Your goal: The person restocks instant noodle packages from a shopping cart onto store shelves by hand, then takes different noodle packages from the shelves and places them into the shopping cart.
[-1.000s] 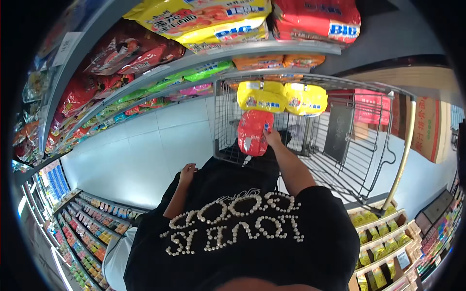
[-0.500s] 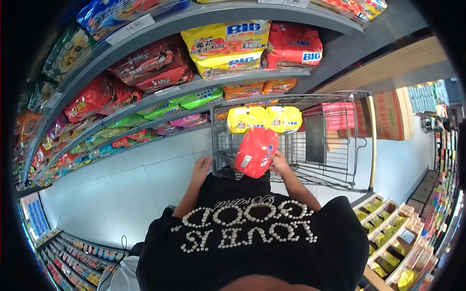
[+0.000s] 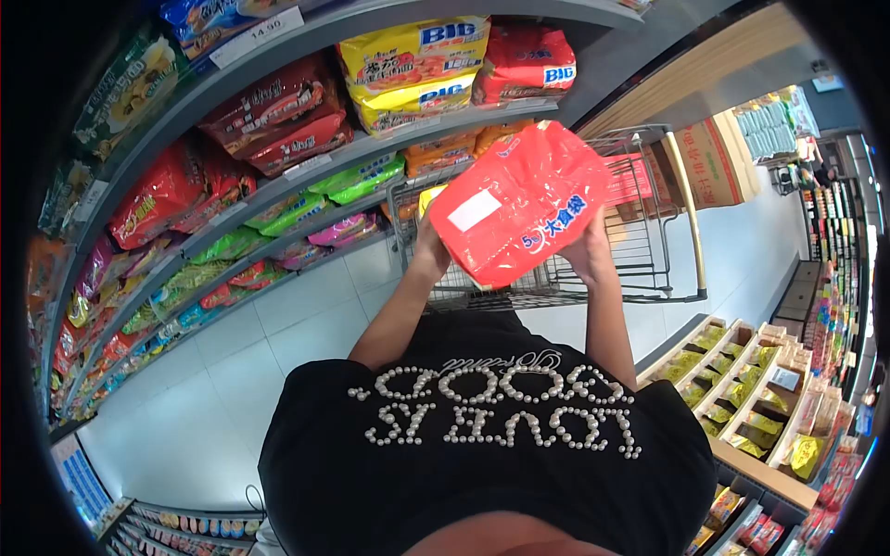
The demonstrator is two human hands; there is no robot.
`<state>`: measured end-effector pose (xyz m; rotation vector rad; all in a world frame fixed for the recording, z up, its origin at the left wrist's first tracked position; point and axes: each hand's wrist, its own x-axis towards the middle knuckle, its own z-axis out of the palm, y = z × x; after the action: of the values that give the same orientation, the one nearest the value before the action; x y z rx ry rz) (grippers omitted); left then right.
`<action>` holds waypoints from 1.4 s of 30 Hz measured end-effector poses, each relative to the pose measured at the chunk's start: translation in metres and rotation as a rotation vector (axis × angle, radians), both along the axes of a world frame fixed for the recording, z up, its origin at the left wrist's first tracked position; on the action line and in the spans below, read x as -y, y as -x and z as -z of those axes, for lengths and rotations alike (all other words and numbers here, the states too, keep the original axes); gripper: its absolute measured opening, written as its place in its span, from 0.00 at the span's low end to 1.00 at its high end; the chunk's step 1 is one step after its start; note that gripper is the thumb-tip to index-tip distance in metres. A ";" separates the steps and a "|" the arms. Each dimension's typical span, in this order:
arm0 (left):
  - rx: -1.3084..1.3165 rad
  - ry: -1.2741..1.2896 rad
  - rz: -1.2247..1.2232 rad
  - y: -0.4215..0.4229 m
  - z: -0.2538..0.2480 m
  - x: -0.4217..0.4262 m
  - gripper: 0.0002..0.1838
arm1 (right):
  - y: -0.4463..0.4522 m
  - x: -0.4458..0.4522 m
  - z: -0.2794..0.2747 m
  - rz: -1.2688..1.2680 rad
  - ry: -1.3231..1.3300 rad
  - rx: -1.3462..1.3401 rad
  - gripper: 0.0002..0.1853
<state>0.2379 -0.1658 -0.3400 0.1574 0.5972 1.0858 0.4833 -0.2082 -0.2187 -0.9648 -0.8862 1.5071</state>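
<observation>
A red multi-pack of instant noodles with a white label patch is raised above the shopping cart. Its left side rests against my left hand, while my right hand grips the lower right side. Both sets of fingers are partly hidden by the pack. Behind it, a sliver of a yellow noodle pack shows in the cart; the rest is covered.
Shelves of noodle packs curve along the left and front, with yellow packs and a red pack near the cart. Brown cartons stand beyond the cart handle. Wooden bins of small yellow packets are at right.
The red pack has come up closer to the camera and covers the yellow packs in the cart. My left hand, earlier empty beside the cart, has joined the right on the pack.
</observation>
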 end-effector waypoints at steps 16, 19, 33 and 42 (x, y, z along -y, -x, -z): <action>-1.388 -1.377 -0.069 -0.003 -0.076 0.020 0.49 | 0.009 -0.028 0.062 0.321 0.082 -0.713 0.40; -1.588 -1.604 -0.144 -0.027 -0.070 -0.030 0.51 | -0.026 -0.095 0.063 0.329 -0.081 -0.727 0.39; -1.451 -0.838 -0.408 -0.120 -0.111 -0.256 0.35 | -0.093 -0.350 0.010 0.560 -0.409 1.030 0.32; -1.452 -0.665 -0.658 -0.156 -0.112 -0.262 0.34 | -0.086 -0.347 0.021 0.426 -0.376 0.580 0.31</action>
<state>0.3941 0.0959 -0.2282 1.4957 1.6177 1.6962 0.5692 0.1385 -0.2396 -1.2301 -1.2238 0.6683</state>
